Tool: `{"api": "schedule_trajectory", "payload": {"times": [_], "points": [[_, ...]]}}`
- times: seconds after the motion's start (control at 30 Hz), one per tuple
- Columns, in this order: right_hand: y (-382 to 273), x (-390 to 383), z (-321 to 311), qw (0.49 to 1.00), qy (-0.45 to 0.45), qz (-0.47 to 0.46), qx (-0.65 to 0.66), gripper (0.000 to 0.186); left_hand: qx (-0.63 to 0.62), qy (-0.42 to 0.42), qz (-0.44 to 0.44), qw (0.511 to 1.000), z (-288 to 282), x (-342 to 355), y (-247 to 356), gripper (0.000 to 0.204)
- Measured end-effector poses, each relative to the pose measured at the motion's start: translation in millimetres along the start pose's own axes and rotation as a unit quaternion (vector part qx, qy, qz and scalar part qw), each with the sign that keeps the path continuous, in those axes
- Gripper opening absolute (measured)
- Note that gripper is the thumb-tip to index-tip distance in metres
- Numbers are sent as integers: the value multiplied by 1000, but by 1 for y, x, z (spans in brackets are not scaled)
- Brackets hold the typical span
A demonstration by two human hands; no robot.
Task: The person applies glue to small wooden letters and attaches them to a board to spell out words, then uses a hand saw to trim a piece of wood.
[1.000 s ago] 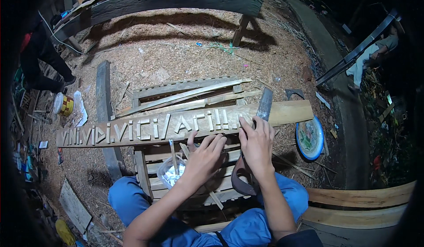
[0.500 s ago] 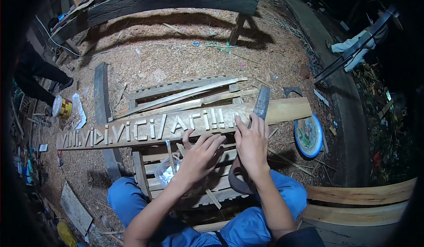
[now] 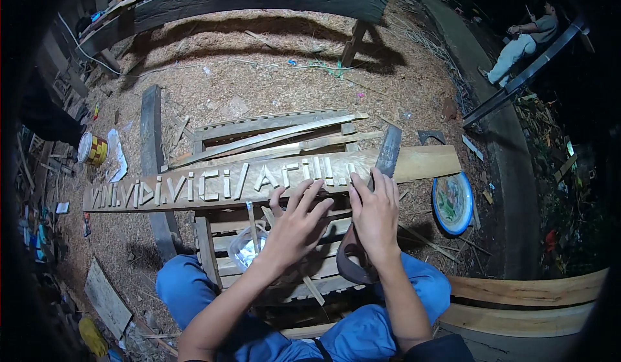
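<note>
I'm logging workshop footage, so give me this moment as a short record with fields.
Left hand: fingers spread by the near edge of the plank
Right hand: over the saw; contact unclear
Plank: lies across a slatted wooden frame, bearing wooden-strip letters
Saw: crossing the plank, handle on the near side
Right side: blue-rimmed round tray
Left side: yellow-and-red bucket

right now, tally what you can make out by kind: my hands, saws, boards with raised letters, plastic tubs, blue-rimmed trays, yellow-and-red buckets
Hands: 2 (left hand, right hand)
Saw: 1
Lettered board: 1
Plastic tub: 1
Blue-rimmed tray: 1
Yellow-and-red bucket: 1
Total: 7
</note>
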State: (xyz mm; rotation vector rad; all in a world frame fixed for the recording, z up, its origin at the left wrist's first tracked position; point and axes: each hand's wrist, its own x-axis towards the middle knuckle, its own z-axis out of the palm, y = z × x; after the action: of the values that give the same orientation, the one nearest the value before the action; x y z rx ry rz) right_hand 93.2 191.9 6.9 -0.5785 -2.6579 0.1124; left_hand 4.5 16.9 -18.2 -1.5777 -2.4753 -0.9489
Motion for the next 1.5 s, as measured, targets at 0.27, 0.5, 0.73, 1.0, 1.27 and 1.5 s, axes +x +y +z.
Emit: {"api": "schedule_trajectory", "payload": {"times": [0.27, 0.5, 0.73, 1.0, 1.27, 1.5], "points": [[-4, 3, -3, 1000, -7, 15, -2, 31, -5, 6, -10, 1000, 0, 1, 0, 48], [-6, 8, 5, 999, -11, 37, -33, 36, -16, 18, -15, 1000, -4, 1, -1, 47], [-1, 5, 7, 999, -2, 16, -51, 34, -12, 22, -21, 999, -4, 2, -2, 45], [2, 1, 10, 999, 18, 19, -44, 34, -11, 20, -21, 1000, -2, 2, -2, 47], [3, -3, 18, 999, 22, 37, -28, 40, -3, 14, -28, 999, -2, 3, -3, 50], [4, -5, 20, 999, 26, 39, -18, 42, 8, 15, -27, 999, -1, 4, -3, 50]]}}
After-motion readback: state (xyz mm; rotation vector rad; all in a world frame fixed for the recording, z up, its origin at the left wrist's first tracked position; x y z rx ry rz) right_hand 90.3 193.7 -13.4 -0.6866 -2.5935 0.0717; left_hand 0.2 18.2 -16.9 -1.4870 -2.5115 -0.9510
